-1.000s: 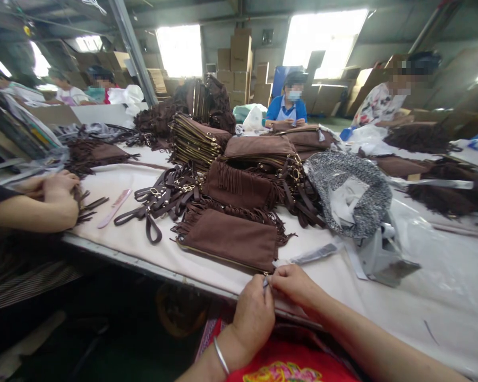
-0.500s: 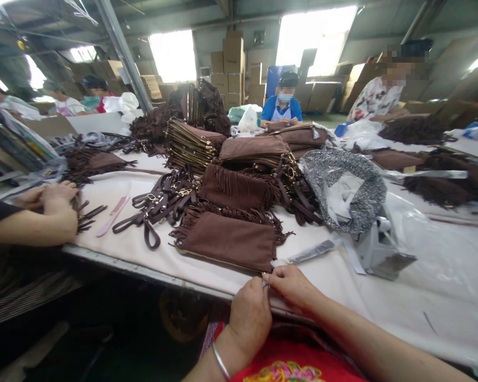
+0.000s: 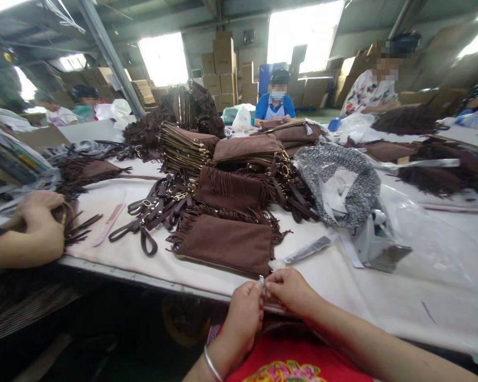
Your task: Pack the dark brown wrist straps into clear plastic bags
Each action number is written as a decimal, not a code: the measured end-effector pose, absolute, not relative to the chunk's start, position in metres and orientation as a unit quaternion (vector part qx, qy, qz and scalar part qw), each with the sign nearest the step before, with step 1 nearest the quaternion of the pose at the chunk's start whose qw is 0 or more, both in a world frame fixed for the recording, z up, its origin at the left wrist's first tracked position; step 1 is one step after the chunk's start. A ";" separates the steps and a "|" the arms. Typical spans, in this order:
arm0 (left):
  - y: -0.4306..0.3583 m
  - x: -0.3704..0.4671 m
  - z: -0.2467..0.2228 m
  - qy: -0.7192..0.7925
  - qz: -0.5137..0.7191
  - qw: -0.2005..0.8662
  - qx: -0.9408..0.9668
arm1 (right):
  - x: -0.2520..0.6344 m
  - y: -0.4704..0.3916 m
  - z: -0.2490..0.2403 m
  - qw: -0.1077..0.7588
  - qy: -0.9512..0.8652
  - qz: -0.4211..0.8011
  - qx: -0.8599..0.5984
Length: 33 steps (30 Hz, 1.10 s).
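My left hand (image 3: 244, 313), with a silver bangle at its wrist, is closed at the table's front edge. Its thumb and finger pinch a small shiny silvery piece (image 3: 262, 279), too small to name. Opposite it, my right hand (image 3: 290, 289) is also closed, its fingertips pinched against the same piece. Just beyond both hands lies a brown fringed pouch (image 3: 225, 244), flat, with its zipper edge towards me. A second fringed pouch (image 3: 233, 188) lies behind it. To the pouch's right is a dark strip in clear wrapping (image 3: 308, 249).
Dark wrist straps with metal clips (image 3: 155, 207) lie left of the pouch, beside a pink comb (image 3: 109, 225). Stacked pouches (image 3: 187, 151) rise behind. A grey knitted piece (image 3: 358, 175) sits right, near clear plastic (image 3: 422, 233). A co-worker's arm (image 3: 35, 233) is at left.
My hands have shifted slightly, and the silvery piece now shows between the fingertips. The co-worker's hand at left has moved over a fringed item. The view has turned a little to the right.
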<state>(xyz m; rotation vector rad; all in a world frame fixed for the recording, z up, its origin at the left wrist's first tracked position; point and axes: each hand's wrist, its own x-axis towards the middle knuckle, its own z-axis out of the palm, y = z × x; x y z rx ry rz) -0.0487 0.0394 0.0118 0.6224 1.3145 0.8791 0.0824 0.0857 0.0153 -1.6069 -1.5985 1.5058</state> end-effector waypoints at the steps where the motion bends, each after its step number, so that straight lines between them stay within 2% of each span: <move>1: 0.038 -0.048 0.012 0.557 0.392 0.697 0.225 | 0.082 0.086 0.015 0.210 -0.584 0.526 -0.581; 6: 0.035 -0.047 0.013 0.490 0.403 0.763 0.123 | 0.082 0.086 0.013 0.190 -0.646 0.453 -0.585; 11: 0.030 -0.046 0.014 0.533 0.401 0.714 0.212 | 0.090 0.082 0.017 0.208 -0.667 0.415 -0.582; 14: 0.026 -0.045 0.012 0.574 0.405 0.624 0.343 | 0.090 0.074 0.022 0.219 -0.578 0.542 -0.569; 17: 0.024 -0.045 0.014 0.589 0.416 0.501 0.479 | 0.083 0.065 0.028 0.258 -0.406 0.704 -0.523; 21: 0.022 -0.045 0.027 0.586 0.435 0.459 0.507 | 0.072 0.059 0.030 0.323 -0.255 0.778 -0.474; 24: 0.021 -0.045 0.035 0.557 0.468 0.505 0.465 | 0.068 0.059 0.029 0.352 -0.205 0.793 -0.453; 28: 0.022 -0.042 0.034 0.501 0.451 0.682 0.284 | 0.063 0.059 0.027 0.344 -0.147 0.838 -0.396; 33: 0.023 -0.045 0.025 0.323 0.473 0.815 0.088 | 0.054 0.062 0.021 0.340 -0.056 0.875 -0.340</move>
